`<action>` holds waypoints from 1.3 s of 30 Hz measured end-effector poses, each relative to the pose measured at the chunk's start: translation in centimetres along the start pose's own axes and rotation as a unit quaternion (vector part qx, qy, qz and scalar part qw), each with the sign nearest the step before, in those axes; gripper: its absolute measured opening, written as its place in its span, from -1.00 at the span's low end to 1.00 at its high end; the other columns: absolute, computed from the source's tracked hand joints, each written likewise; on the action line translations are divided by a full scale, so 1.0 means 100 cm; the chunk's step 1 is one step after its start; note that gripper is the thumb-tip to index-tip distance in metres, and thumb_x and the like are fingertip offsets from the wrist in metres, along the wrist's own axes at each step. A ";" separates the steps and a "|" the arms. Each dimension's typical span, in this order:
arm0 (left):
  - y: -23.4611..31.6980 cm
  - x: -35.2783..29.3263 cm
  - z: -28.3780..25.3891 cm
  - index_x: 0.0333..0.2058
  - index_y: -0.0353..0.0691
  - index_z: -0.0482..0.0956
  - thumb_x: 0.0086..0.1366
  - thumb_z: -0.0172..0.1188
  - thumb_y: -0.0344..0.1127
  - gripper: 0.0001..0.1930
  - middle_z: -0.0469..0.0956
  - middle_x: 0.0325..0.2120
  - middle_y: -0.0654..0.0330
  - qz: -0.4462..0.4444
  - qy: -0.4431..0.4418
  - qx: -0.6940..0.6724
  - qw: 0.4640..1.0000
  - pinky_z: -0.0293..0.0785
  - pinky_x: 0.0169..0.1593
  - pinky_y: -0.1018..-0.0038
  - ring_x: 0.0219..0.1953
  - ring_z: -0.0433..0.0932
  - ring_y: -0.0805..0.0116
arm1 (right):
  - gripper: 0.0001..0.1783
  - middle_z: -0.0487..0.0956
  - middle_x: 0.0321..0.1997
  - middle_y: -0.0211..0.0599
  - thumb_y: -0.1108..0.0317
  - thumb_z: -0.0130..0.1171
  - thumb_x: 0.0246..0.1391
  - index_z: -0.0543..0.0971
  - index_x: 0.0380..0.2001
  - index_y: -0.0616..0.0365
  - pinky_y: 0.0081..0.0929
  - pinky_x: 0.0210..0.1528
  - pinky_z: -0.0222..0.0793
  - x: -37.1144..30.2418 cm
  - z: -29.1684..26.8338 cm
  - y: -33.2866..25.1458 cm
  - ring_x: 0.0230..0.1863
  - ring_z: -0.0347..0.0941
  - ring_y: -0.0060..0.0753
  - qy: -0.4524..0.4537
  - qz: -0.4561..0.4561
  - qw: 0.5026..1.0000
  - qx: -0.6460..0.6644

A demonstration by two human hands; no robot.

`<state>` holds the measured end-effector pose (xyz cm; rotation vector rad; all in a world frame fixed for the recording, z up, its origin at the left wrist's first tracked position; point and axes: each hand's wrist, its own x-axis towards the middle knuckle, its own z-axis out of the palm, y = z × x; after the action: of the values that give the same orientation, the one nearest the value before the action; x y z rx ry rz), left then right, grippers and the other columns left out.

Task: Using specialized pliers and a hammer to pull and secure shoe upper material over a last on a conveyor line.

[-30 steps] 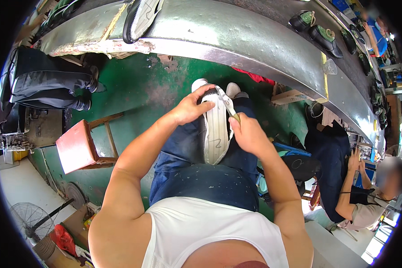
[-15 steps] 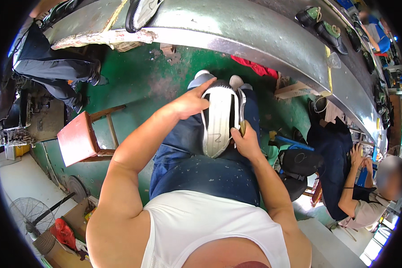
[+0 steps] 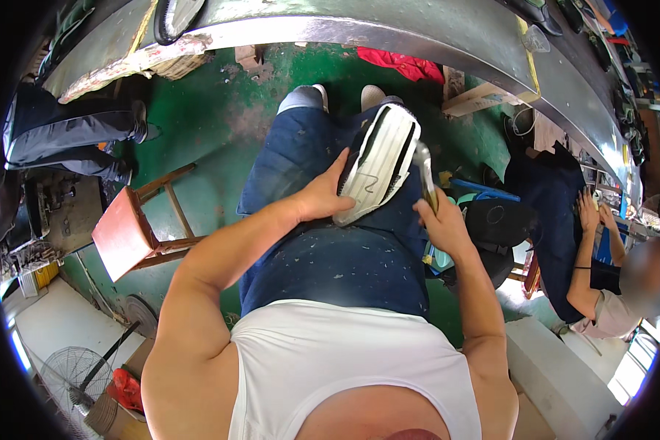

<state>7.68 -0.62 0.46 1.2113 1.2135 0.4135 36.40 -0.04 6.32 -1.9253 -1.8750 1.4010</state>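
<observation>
A shoe upper on its last (image 3: 378, 165) lies sole side up across my lap, tilted with its toe pointing away to the right. Its underside has a long pale insole, with dark upper and a white rim showing along the sides. My left hand (image 3: 325, 194) grips it near the heel; the thumb presses on the edge and the fingers lie along the left side. My right hand (image 3: 446, 220) is closed around the handles of metal pincers (image 3: 423, 163), with a silvery curved head and yellowish grip. The pincers' head is just right of the shoe, apparently apart from it.
A metal-edged workbench (image 3: 308, 31) curves across the far side. To the left stands a wooden stool with a reddish seat (image 3: 125, 233), and a fan (image 3: 73, 370) is at lower left. A black seat (image 3: 495, 220) is close on my right, beside a seated co-worker (image 3: 601, 286).
The shoe has turned clockwise, its toe swinging right. My left hand has shifted from the toe end to the heel. My right hand has drawn the pincers off the shoe's side, rightward.
</observation>
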 end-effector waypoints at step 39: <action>0.005 0.033 0.011 0.44 0.17 0.09 0.46 -0.04 -0.20 -0.40 -0.13 0.42 -0.30 0.152 0.120 0.329 0.924 0.52 0.16 0.17 0.13 0.48 -0.28 | -0.66 0.58 -0.16 0.07 0.37 0.20 0.14 0.47 -0.03 0.21 -0.01 -0.12 0.45 0.035 0.025 0.029 -0.10 0.53 0.19 0.078 -0.166 0.970 -0.162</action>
<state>10.02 1.65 -0.85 1.9898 1.4337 0.4010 36.24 0.97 1.19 -1.6711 -2.3223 0.8664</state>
